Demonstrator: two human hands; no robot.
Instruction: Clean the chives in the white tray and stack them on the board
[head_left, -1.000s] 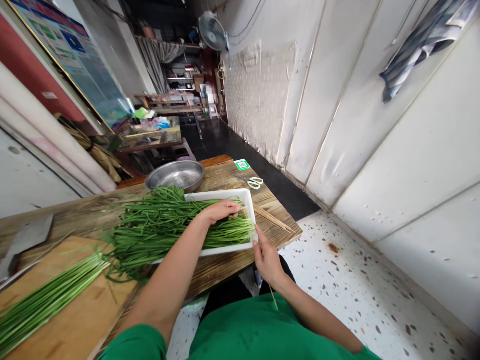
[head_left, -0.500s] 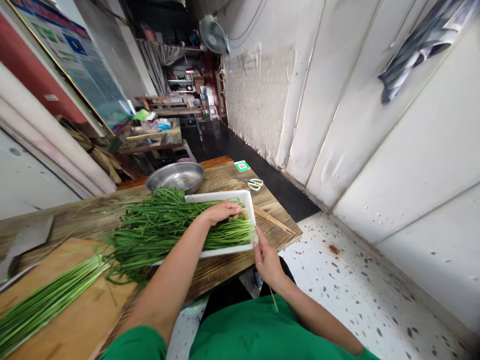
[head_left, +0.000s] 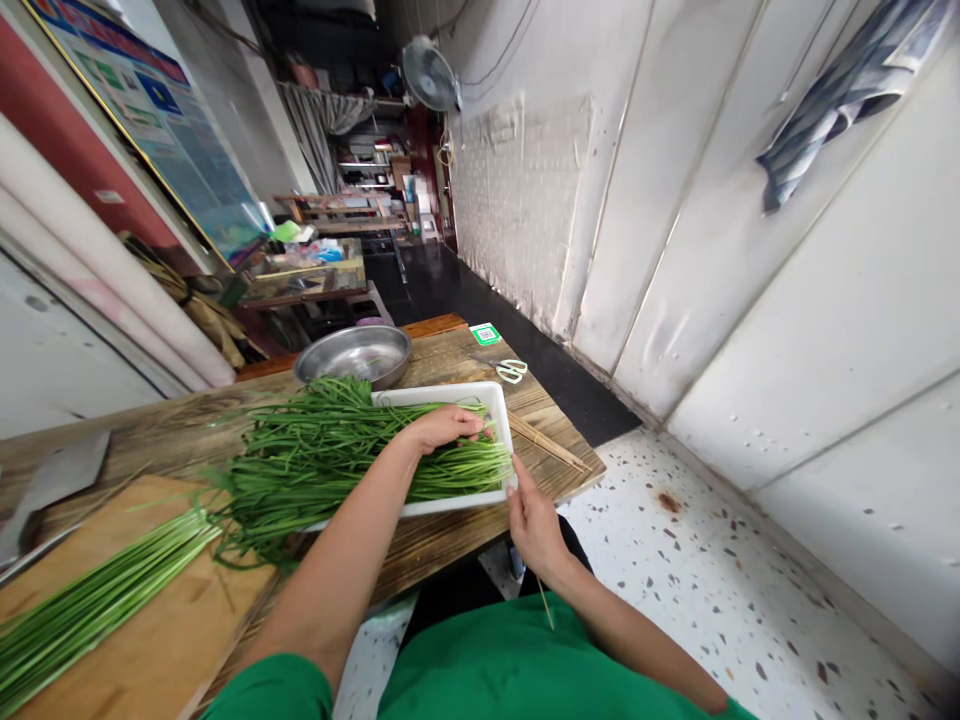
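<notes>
Left hand (head_left: 444, 428) lay curled over greens (head_left: 315, 450) inside tray (head_left: 495, 396); right hand (head_left: 534, 518) half-closed at tray's near corner. Both grips unclear. Light, few-stem picking seemed best.

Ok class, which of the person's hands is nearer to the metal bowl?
Left. The left hand is over the green stems in the white tray, in front of the metal bowl and to its right; the right hand is farther off, by the tray's near right corner.
</notes>
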